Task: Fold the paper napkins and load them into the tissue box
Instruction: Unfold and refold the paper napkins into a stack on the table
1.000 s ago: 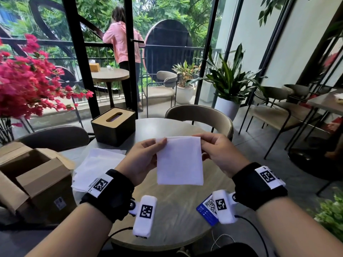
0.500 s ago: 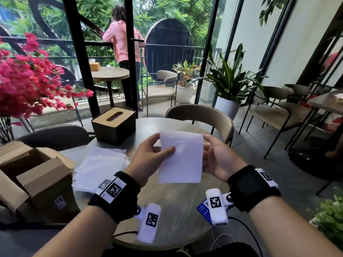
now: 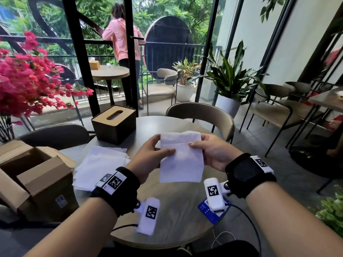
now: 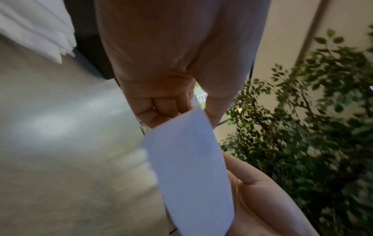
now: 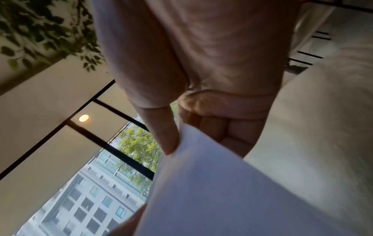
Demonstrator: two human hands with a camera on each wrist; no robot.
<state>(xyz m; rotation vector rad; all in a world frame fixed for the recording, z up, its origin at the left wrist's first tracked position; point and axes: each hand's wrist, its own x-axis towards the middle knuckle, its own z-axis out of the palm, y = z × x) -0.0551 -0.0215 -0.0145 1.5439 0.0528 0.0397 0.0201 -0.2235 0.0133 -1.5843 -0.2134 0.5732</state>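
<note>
On wrist bands [image 3: 113, 182], square code markers, unreadable

Soft matt paper napkin [image 3: 181, 156]; matt wood-grain table [image 3: 172, 206].

Both thumbs slid inward across the napkin [image 3: 181, 158].

we count one napkin [image 3: 181, 158] held up, one stack of napkins [image 3: 100, 166] (can't tell how many sheets), one tissue box [image 3: 113, 124], one cardboard box [image 3: 37, 179], one blue card [image 3: 213, 213], and two hands.
</note>
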